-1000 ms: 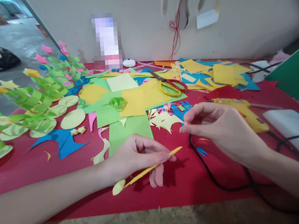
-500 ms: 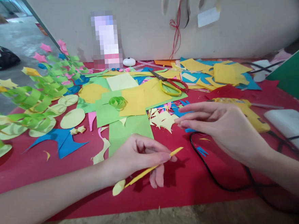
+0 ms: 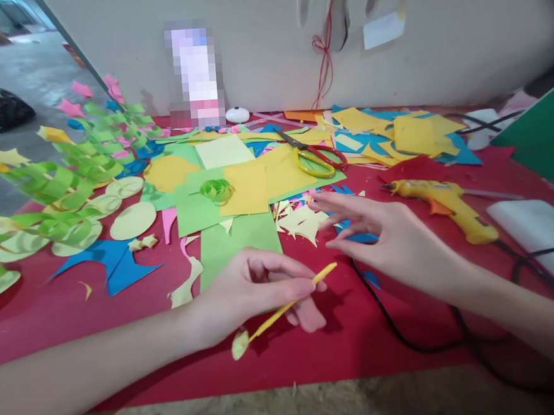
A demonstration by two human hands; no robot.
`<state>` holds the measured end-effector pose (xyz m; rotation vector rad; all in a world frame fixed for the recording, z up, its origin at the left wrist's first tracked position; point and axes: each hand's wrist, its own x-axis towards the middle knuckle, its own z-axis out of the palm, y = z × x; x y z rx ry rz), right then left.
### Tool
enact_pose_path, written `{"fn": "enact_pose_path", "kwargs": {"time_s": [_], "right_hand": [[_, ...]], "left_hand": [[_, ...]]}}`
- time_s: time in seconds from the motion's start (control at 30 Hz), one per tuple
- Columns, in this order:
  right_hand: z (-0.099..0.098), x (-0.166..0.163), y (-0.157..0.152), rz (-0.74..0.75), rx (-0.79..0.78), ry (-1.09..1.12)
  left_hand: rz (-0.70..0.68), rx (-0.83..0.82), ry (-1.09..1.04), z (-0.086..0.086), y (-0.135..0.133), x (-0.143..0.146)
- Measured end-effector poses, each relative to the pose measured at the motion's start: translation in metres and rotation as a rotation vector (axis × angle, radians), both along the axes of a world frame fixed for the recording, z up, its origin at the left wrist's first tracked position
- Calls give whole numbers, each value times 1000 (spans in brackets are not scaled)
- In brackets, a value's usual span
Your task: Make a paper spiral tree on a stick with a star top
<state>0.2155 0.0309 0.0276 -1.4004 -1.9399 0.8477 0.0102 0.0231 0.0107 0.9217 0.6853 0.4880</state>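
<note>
The left hand (image 3: 264, 289) pinches the yellow stick (image 3: 270, 323) near its upper tip, above the red table (image 3: 175, 376), apparently so the pale yellow piece (image 3: 240, 345) at its lower end hangs clear, while the right hand (image 3: 393, 234), fingers parted, hovers near cream scraps (image 3: 304, 223).

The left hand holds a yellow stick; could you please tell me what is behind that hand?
Behind the left hand is the nearest green sheet, with the red table beside it. The hand hides the sheet's near part, so anything lying there cannot be seen.
</note>
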Motion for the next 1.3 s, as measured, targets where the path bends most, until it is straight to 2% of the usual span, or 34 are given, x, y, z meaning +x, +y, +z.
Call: {"fn": "enact_pose_path", "kwargs": {"time_s": [0.17, 0.33, 0.43, 0.57, 0.67, 0.8, 1.07, 1.3], "right_hand": [[5, -3, -2, 9, -69, 0], [11, -9, -9, 81, -39, 117], [13, -13, -15, 144, -202, 96], [10, -20, -23, 197, -358, 216], [6, -23, -25, 176, -415, 320], [5, -23, -26, 126, -408, 417], [4, -24, -30, 46, -437, 422], [6, -25, -31, 14, -432, 438]], "left_hand": [[212, 227, 95, 4, -4, 2], [235, 276, 148, 13, -8, 4], [257, 347, 178, 16, -9, 5], [262, 409, 205, 18, -8, 4], [254, 427, 218, 18, -8, 4], [289, 450, 250, 17, -6, 3], [351, 564, 273, 16, -4, 2], [364, 588, 240, 15, -4, 4]]}}
